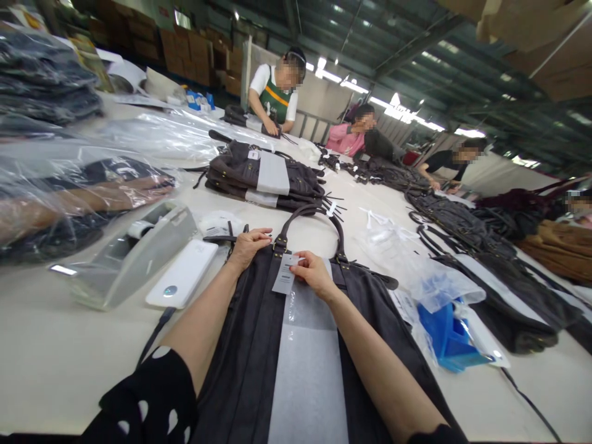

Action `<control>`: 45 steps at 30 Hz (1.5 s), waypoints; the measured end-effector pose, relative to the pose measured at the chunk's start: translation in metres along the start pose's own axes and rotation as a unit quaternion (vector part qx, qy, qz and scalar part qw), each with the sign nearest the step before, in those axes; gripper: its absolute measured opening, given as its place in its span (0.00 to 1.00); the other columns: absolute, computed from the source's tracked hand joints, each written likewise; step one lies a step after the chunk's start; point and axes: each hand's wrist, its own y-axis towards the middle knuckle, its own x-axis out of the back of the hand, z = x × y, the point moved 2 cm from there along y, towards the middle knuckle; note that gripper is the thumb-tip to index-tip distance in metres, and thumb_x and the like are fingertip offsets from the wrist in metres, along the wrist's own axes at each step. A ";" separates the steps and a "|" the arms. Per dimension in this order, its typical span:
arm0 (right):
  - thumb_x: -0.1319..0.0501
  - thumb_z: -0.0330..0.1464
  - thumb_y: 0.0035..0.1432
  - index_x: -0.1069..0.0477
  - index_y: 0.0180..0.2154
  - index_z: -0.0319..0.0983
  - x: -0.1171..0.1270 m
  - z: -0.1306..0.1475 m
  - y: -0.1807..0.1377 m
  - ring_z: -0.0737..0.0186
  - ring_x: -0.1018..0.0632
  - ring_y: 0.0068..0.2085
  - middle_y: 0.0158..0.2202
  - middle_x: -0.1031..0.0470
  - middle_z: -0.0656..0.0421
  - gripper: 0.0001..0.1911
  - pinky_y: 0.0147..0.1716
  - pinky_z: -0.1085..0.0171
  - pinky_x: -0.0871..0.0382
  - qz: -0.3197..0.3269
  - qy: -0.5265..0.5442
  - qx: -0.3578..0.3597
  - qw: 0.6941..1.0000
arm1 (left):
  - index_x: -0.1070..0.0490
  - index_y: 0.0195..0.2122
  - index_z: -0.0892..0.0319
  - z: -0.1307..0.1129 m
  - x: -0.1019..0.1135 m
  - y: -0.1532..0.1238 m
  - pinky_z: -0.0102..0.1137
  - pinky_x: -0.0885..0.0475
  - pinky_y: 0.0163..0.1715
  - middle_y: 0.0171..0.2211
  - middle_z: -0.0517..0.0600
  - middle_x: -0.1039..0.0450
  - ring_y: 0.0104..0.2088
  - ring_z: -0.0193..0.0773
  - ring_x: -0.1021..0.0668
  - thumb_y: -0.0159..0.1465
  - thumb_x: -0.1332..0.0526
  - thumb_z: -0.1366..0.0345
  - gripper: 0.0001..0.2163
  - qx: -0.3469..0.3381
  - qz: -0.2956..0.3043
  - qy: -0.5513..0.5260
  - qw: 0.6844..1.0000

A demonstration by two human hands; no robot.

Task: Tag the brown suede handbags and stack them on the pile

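Note:
A dark handbag [250,345] lies flat in front of me, its looped handle [340,228] pointing away. Down its middle runs a white paper band [308,364] with clear tape on it. My right hand [314,272] pinches the edge of a grey printed hang tag [283,277] between thumb and fingers, just below the handle's left buckle. At the bag's upper left edge rests my left hand [250,248], its fingers stretched toward that buckle and apart from the tag. What lies under its palm is hidden.
Beyond the bag sits a stack of similar banded bags [235,169]. On the left are a tape dispenser [134,253], a white flat device [182,274] with a cable, and plastic-wrapped goods [83,197]. A blue holder [444,336] and more bags [504,302] lie right. Several co-workers [277,92] stand beyond.

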 end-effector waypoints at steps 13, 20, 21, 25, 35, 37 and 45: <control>0.40 0.32 0.47 0.27 0.35 0.40 -0.008 -0.007 0.017 0.66 0.30 0.28 0.25 0.30 0.64 0.10 0.31 0.67 0.37 -0.078 -0.269 0.070 0.957 | 0.30 0.18 0.62 -0.010 -0.006 -0.004 0.36 0.33 0.43 0.36 0.53 0.23 0.38 0.42 0.24 0.47 0.42 0.67 0.05 0.045 0.083 -0.037 0.995; 0.43 0.34 0.54 0.28 0.31 0.41 -0.011 -0.005 0.014 0.64 0.28 0.35 0.33 0.26 0.60 0.06 0.39 0.66 0.37 -0.109 -0.304 0.095 0.942 | 0.26 0.24 0.63 -0.008 -0.008 -0.004 0.32 0.31 0.37 0.30 0.51 0.24 0.32 0.39 0.24 0.47 0.39 0.65 0.07 0.045 0.080 -0.011 0.996; 0.42 0.34 0.54 0.28 0.31 0.41 -0.012 -0.004 0.013 0.64 0.28 0.36 0.35 0.27 0.59 0.06 0.39 0.65 0.37 -0.116 -0.318 0.103 0.935 | 0.25 0.25 0.63 -0.007 -0.009 -0.004 0.32 0.31 0.37 0.30 0.51 0.24 0.32 0.39 0.24 0.47 0.38 0.64 0.08 0.045 0.080 -0.008 0.996; 0.41 0.32 0.53 0.27 0.28 0.40 -0.012 0.000 0.011 0.61 0.31 0.42 0.42 0.32 0.55 0.05 0.42 0.63 0.37 -0.154 -0.354 0.185 0.904 | 0.25 0.27 0.63 -0.002 -0.010 -0.003 0.31 0.31 0.37 0.28 0.50 0.24 0.32 0.38 0.25 0.45 0.35 0.62 0.10 0.049 0.082 0.002 0.995; 0.42 0.34 0.54 0.30 0.30 0.41 -0.014 0.008 0.027 0.66 0.27 0.30 0.26 0.27 0.62 0.05 0.36 0.66 0.35 -0.060 -0.252 0.169 0.951 | 0.28 0.24 0.62 -0.008 -0.015 -0.005 0.25 0.37 0.26 0.20 0.44 0.29 0.23 0.30 0.30 0.47 0.36 0.64 0.07 0.067 0.083 0.046 0.993; 0.42 0.35 0.53 0.32 0.29 0.40 -0.015 0.007 0.030 0.68 0.29 0.23 0.21 0.29 0.64 0.05 0.28 0.68 0.35 -0.051 -0.148 0.125 0.980 | 0.28 0.24 0.62 -0.008 -0.016 -0.005 0.25 0.37 0.25 0.20 0.44 0.30 0.23 0.30 0.30 0.47 0.36 0.64 0.07 0.063 0.088 0.049 0.993; 0.34 0.37 0.40 0.35 0.28 0.36 -0.014 -0.008 0.037 0.70 0.27 0.21 0.23 0.26 0.60 0.15 0.19 0.71 0.35 -0.076 0.191 0.021 0.978 | 0.27 0.27 0.62 -0.006 -0.017 -0.003 0.25 0.39 0.23 0.19 0.44 0.31 0.21 0.29 0.32 0.47 0.36 0.63 0.09 0.078 0.078 0.030 0.993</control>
